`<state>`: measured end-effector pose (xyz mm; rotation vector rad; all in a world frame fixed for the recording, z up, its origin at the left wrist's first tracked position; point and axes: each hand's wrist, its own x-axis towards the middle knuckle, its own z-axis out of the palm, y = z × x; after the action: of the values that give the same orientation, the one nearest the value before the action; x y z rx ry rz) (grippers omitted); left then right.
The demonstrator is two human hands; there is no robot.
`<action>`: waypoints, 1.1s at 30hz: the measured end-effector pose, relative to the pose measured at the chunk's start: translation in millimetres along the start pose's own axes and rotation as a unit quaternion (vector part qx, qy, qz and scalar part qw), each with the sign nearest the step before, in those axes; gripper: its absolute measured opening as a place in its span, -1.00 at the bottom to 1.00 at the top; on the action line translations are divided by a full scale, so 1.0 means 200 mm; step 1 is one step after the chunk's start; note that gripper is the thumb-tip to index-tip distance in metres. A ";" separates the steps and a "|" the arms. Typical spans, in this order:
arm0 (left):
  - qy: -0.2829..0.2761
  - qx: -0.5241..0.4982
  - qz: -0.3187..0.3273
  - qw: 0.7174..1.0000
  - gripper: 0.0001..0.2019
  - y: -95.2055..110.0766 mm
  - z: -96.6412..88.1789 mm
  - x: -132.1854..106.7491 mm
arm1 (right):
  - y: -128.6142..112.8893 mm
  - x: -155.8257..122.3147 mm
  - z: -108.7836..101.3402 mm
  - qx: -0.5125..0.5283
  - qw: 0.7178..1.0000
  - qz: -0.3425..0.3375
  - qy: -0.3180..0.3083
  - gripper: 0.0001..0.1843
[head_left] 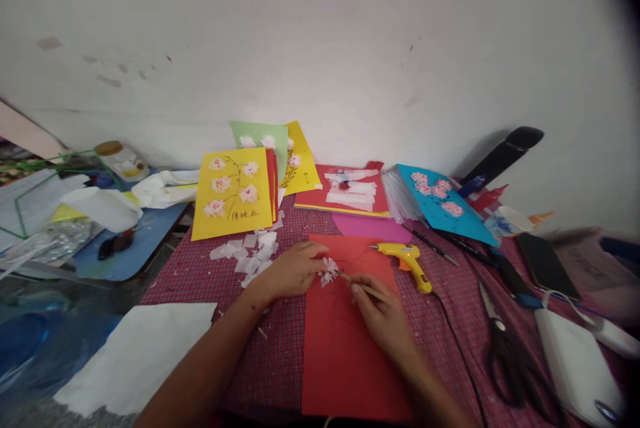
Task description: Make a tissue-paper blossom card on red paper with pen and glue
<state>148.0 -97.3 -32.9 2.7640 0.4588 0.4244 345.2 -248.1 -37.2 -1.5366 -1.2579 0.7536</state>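
Observation:
A red sheet of paper [333, 361] lies in front of me with faint dark lines drawn on it. Near its upper left edge is a small pale pink paper flower [329, 271]. My left hand [299, 268] is at the flower's left side, fingertips at its petals and fingers apart. Held in the closed fingers of my right hand [383, 318] is a thin wooden stick [369, 289], its dark tip at the flower's right edge. Torn pieces of white tissue paper [250, 255] are scattered behind my left forearm.
A yellow glue gun [407, 261] lies right of the sheet, its cord running toward me. Black-handled scissors [515, 361] and a white box [580, 361] are further right. Finished flower cards [235, 195] stand at the back. White paper [145, 348] lies at left.

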 end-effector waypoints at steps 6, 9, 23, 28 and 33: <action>-0.003 -0.003 -0.001 1.000 -0.64 -0.01 0.01 0.00 | 0.02 -0.01 0.00 0.006 1.000 -0.002 0.008 -0.76; -0.008 0.001 0.000 1.000 -0.64 -0.01 0.01 0.00 | 0.01 -0.01 -0.01 0.001 1.000 -0.001 0.009 -0.76; -0.010 -0.002 0.009 1.000 -0.61 -0.02 0.01 0.00 | 0.03 0.00 0.03 -0.007 0.999 -0.029 -0.026 -0.77; -0.010 -0.004 0.007 1.000 -0.64 -0.02 0.02 0.00 | 0.05 0.01 0.03 -0.011 1.000 -0.016 -0.012 -0.75; -0.011 -0.006 0.000 1.000 -0.64 -0.02 0.02 0.00 | 0.05 0.00 0.03 0.000 1.000 -0.009 -0.010 -0.76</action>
<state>148.0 -95.2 -38.0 2.7539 0.4495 0.3940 343.5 -245.6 -48.4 -1.5188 -1.2847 0.7595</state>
